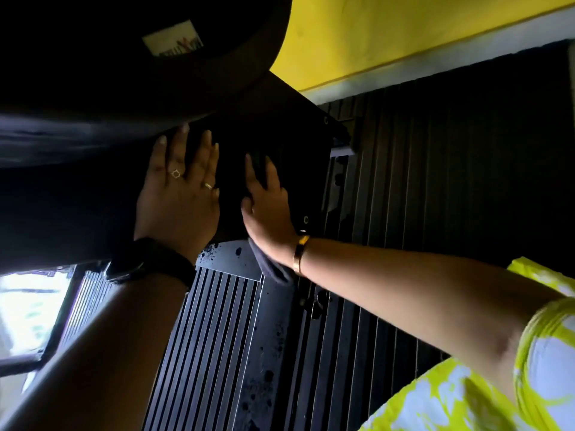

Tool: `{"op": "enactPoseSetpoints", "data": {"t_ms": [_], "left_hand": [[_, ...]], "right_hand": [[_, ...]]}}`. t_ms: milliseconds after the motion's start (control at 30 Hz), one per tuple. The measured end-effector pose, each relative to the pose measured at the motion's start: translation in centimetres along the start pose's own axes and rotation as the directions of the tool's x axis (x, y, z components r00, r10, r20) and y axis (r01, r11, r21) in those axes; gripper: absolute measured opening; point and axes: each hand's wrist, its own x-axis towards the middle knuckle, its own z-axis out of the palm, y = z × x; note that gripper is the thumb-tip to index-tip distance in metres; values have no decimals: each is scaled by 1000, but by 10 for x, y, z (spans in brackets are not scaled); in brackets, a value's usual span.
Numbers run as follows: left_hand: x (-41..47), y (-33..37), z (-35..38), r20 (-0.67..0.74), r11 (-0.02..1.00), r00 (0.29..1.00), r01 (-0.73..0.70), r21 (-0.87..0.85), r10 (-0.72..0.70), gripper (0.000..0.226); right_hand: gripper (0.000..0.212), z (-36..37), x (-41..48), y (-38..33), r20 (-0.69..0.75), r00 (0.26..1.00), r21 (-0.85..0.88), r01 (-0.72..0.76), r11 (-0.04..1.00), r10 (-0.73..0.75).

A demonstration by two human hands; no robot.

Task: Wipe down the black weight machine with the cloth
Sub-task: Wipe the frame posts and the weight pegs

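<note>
Two flat hands: left hand [180, 194] braces machine [280, 135], right hand [267, 209] presses cloth [270, 265] to it; wiping appears midway, finish unconfirmed.

Weight machine [140, 88] close above and left; open ribbed mat [202, 337] below.

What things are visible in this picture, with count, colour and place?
weight machine: one, black, upper left to centre
cloth: one, dark grey, under the right hand
label: one, pale, machine's top
ribbed mat: one, black, floor
wall: one, yellow, top
window: one, bright, lower left
watch: one, black, left wrist
bangle: one, gold, right wrist
rings: two, gold, left hand
sleeve: one, yellow-white, lower right
left hand: one, flat on the machine
right hand: one, flat on the cloth
</note>
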Motion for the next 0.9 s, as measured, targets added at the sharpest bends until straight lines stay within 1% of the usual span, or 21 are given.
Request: {"op": "enactPoseSetpoints", "data": {"t_ms": [67,133,167,200,233,300,367,433,500,567,600,667,767,833,900], "left_hand": [[1,0,-1,11,1000,1000,0,5,-1,63],[1,-1,0,26,999,1000,-5,32,4,62],[1,-1,1,23,999,1000,-10,47,9,61],[1,-1,2,20,998,1000,-16,58,15,60],[1,-1,3,21,997,1000,-21,68,20,61],[0,-1,3,39,996,999,-25,91,21,64],[1,0,3,41,994,999,-29,107,25,63],[1,0,6,46,992,999,-29,121,24,63],[0,0,5,58,994,998,-15,108,9,64],[1,2,4,68,998,998,-7,70,3,67],[2,2,3,68,998,998,0,57,-4,68],[2,2,3,54,999,998,22,38,-24,68],[1,8,3,37,995,996,80,-62,-78,69],[-1,16,3,37,984,991,133,-120,-129,67],[-2,22,6,21,971,986,169,-167,-168,62]], "right_hand": [[65,-20,33,-8,52,991,-31,125,992,-123],[67,-41,72,-3,129,965,-111,244,963,-230],[67,-52,88,1,189,953,-144,267,953,-239],[65,-60,101,9,250,944,-170,263,950,-217],[65,-67,109,19,302,939,-195,230,954,-164],[65,-73,108,40,357,934,-181,74,981,-5],[65,-65,89,55,336,928,-57,-149,987,160],[63,-46,66,59,282,913,56,-321,945,293],[63,-28,47,56,221,904,144,-402,904,367],[66,-17,33,52,187,898,203,-433,878,399],[69,-13,26,51,182,904,208,-420,883,387],[75,-5,13,51,173,936,147,-331,932,305],[80,-2,-5,58,173,967,-62,-177,982,186],[80,-8,-14,62,216,968,-153,-93,984,125],[78,-22,-18,64,287,955,-227,-14,974,80]]}}
